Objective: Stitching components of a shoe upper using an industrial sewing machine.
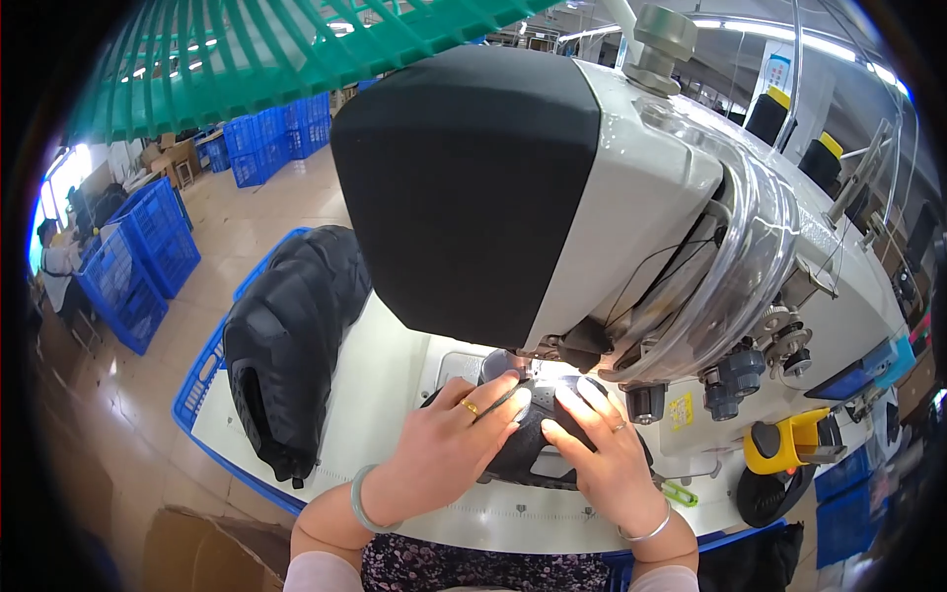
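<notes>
A white sewing machine with a black front cover (pixel 464 187) stands over the work table. Beneath its lit needle area lies a black fabric piece (pixel 523 456), apparently a shoe upper, with cut-out openings. My left hand (pixel 459 434), with a ring and a pale bangle, rests on the piece's left side, fingers stretched toward the needle. On the right side my right hand (pixel 607 454) presses the piece with spread fingers. Both hands are open and hold it down flat. The palms hide parts of the piece, and the needle itself is hard to make out.
A stack of black moulded pieces (pixel 286 345) lies left on the white table (pixel 395 345). Small green-handled snippers (pixel 679 493) and a yellow holder (pixel 789 442) are at the right. A green slatted guard (pixel 296 69) hangs above. Blue crates (pixel 138 266) and a person are further off.
</notes>
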Demonstrator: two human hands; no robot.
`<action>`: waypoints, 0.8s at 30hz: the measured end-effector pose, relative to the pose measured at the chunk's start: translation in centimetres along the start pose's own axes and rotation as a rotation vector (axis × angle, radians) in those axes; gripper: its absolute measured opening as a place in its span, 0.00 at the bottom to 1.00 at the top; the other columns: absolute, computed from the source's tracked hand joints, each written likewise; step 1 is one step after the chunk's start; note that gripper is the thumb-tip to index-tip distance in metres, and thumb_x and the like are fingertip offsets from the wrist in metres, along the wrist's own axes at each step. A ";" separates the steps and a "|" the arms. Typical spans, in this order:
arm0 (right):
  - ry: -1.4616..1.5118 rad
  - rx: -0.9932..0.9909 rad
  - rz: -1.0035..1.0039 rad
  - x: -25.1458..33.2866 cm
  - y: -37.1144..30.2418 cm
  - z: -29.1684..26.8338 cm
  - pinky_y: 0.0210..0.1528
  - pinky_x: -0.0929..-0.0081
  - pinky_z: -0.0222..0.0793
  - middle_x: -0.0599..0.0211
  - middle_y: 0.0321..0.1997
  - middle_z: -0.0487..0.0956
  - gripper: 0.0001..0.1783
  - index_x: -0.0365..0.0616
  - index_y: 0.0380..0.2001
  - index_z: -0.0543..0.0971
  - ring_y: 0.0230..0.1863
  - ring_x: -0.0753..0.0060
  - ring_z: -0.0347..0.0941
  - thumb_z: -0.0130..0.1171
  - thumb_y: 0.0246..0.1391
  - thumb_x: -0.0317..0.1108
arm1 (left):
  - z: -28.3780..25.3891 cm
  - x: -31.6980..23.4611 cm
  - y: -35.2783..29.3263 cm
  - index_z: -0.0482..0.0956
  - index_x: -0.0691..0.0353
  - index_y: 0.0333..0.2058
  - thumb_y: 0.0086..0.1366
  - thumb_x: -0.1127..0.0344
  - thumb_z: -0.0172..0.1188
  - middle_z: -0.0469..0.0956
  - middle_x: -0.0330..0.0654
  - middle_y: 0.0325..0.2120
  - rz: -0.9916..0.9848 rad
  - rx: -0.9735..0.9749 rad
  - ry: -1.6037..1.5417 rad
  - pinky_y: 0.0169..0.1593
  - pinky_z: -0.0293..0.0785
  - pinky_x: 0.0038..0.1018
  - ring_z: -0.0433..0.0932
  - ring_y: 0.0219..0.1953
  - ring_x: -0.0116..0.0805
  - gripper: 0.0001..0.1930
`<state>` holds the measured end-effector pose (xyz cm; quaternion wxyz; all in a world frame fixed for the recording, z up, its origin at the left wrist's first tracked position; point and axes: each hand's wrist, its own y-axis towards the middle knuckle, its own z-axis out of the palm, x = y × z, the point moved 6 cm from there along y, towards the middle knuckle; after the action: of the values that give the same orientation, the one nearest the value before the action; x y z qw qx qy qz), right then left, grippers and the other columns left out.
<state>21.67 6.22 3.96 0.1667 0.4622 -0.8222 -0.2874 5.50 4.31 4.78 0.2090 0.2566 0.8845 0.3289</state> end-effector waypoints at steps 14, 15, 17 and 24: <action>0.097 -0.037 0.104 -1.3 -0.2 0.5 0.54 0.55 0.65 0.60 0.39 0.79 0.24 0.49 0.46 0.79 0.44 0.53 0.74 0.59 0.40 0.21 | 0.2 -0.4 1.2 0.79 0.60 0.35 0.52 0.72 0.63 0.76 0.39 0.39 -0.021 -0.005 0.032 0.31 0.74 0.27 0.73 0.35 0.38 0.10; 0.097 -0.034 0.102 -1.3 -0.2 0.6 0.54 0.55 0.65 0.60 0.39 0.79 0.24 0.49 0.46 0.79 0.44 0.53 0.74 0.59 0.40 0.21 | 0.2 -0.3 1.1 0.79 0.60 0.35 0.52 0.72 0.63 0.76 0.39 0.39 -0.024 -0.007 0.031 0.31 0.74 0.27 0.73 0.35 0.38 0.10; 0.044 -0.022 0.089 -1.4 -0.3 0.9 0.52 0.56 0.67 0.60 0.41 0.80 0.24 0.49 0.45 0.79 0.44 0.53 0.74 0.59 0.40 0.22 | 0.5 -0.3 0.9 0.79 0.60 0.36 0.50 0.72 0.64 0.76 0.40 0.41 0.005 -0.014 0.094 0.31 0.75 0.26 0.74 0.36 0.38 0.11; 0.016 -0.025 0.052 -1.4 0.1 0.4 0.56 0.61 0.71 0.58 0.55 0.76 0.25 0.47 0.37 0.82 0.56 0.50 0.71 0.59 0.30 0.16 | 0.6 -0.4 0.9 0.80 0.60 0.38 0.49 0.72 0.63 0.76 0.41 0.45 0.021 0.026 0.129 0.35 0.77 0.26 0.74 0.37 0.37 0.14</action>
<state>22.10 7.57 3.69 0.1866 0.4409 -0.8288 -0.2895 6.38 4.90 5.07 0.1448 0.2469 0.8976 0.3353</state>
